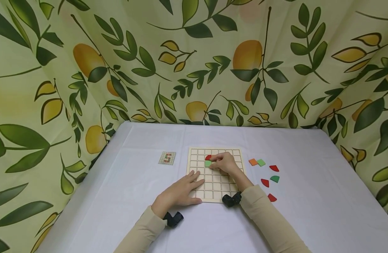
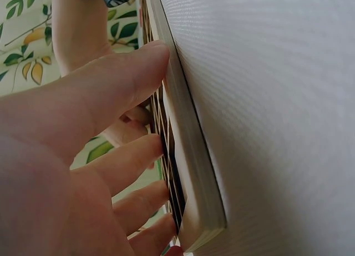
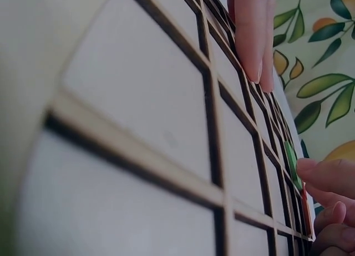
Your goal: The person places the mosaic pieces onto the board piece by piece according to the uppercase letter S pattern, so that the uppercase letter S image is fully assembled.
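A pale gridded wooden board point(image 1: 213, 182) lies on the table. My left hand point(image 1: 179, 191) rests on its left front corner, fingers spread over the squares; in the left wrist view the thumb point(image 2: 141, 67) touches the board's edge. My right hand point(image 1: 225, 163) is at the upper middle of the grid, thumb and index finger pinching a green square tile point(image 1: 208, 163). Just behind that tile, a red quarter-circle tile point(image 1: 208, 157) sits in the grid, close to the right fingertips. In the right wrist view the thumb touches the green tile point(image 3: 292, 164).
A small pattern card point(image 1: 167, 158) lies left of the board. To the right are an orange square point(image 1: 253, 162), a light green square point(image 1: 261, 162), a dark green quarter-circle point(image 1: 275, 179) and red quarter-circles point(image 1: 265, 183). A leaf-patterned curtain point(image 1: 194, 70) hangs behind the white-covered table point(image 1: 134, 175).
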`<state>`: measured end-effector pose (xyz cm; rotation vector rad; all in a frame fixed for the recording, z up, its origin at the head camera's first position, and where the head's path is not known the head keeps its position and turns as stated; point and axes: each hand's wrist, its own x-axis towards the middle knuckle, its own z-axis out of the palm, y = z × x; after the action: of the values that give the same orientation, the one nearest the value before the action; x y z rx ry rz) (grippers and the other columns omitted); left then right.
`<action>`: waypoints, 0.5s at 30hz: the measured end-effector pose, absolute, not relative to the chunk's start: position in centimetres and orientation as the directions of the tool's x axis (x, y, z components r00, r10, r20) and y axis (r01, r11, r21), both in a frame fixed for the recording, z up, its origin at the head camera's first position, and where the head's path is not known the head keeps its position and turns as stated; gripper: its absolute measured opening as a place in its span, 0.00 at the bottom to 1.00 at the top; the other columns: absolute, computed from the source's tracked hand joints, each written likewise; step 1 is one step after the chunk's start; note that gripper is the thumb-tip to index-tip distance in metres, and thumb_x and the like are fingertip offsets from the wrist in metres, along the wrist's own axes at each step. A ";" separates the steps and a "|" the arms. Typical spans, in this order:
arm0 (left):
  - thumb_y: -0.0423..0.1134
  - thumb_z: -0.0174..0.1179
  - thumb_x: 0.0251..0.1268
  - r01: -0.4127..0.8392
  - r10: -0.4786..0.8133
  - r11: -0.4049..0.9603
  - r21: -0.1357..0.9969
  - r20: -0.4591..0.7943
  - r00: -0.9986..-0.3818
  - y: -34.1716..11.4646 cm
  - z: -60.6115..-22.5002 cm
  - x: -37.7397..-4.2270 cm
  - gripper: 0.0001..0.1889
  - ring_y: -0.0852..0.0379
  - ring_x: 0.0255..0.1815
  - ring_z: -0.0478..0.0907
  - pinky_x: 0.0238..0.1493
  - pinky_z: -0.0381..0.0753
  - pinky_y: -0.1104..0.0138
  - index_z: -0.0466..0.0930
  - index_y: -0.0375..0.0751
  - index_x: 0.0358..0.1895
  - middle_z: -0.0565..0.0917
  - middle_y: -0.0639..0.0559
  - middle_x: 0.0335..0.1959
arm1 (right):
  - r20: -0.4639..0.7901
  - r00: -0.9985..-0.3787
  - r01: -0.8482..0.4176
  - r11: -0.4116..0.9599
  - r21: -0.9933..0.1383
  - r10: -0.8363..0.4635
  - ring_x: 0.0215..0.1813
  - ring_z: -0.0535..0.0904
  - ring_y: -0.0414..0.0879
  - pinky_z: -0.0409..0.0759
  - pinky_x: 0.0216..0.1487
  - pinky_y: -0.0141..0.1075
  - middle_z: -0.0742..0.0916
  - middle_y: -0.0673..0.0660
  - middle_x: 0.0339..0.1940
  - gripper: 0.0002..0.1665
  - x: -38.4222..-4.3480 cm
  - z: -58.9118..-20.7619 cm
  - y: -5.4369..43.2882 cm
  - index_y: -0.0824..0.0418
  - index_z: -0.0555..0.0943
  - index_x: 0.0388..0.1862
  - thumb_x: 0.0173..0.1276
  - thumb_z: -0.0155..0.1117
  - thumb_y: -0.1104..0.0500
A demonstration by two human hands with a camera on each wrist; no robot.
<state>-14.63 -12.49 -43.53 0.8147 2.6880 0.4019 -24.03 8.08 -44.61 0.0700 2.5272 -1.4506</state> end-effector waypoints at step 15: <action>0.57 0.61 0.62 0.478 0.570 0.800 0.362 -0.212 -0.793 -12.4 -43.4 -14.5 0.37 0.45 0.81 0.48 0.77 0.60 0.50 0.63 0.50 0.73 0.55 0.48 0.79 | -0.197 -0.973 0.115 0.489 -0.865 -0.119 0.23 0.63 0.40 0.62 0.24 0.29 0.68 0.47 0.15 0.15 -22.9 -44.4 9.4 0.65 0.87 0.42 0.55 0.73 0.62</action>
<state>-14.53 -12.42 -43.36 0.8020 2.6770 0.4185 -22.95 9.42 -44.38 -0.0032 2.5042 -1.4804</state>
